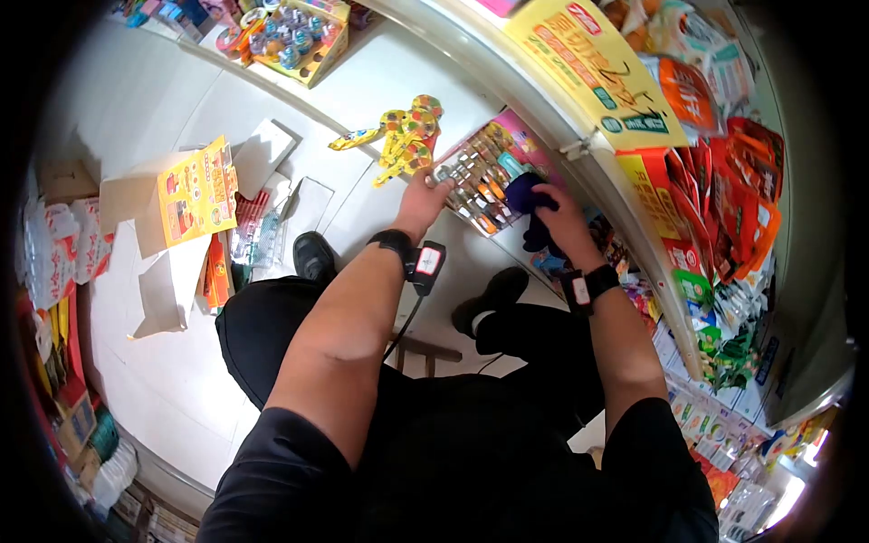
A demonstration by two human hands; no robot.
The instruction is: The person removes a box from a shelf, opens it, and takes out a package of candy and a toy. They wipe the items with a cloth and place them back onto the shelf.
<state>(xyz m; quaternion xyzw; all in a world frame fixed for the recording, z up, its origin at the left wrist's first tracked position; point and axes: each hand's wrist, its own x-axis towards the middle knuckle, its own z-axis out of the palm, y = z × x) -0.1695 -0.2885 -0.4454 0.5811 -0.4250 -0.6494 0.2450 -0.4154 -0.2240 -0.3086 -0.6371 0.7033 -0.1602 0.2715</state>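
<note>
A shallow display box (472, 192) with a pink back panel sits tilted on the lower shelf, filled with rows of small colourful packaged items. At its left edge, my left hand (424, 204) is closed on the rim. My right hand (565, 223) grips a bunched dark purple cloth (522, 194) over the right side of the box. Part of the cloth hangs down below my fingers. Just beyond my left hand lie yellow patterned wrapped sweets (412, 136) on the shelf.
An opened cardboard box (136, 213) with a yellow printed panel stands on the floor at left. Shelves on the right hold red snack bags (711, 195) behind a yellow sign (597, 68). A toy display carton (299, 41) sits at the top. A small stool (421, 351) is beneath me.
</note>
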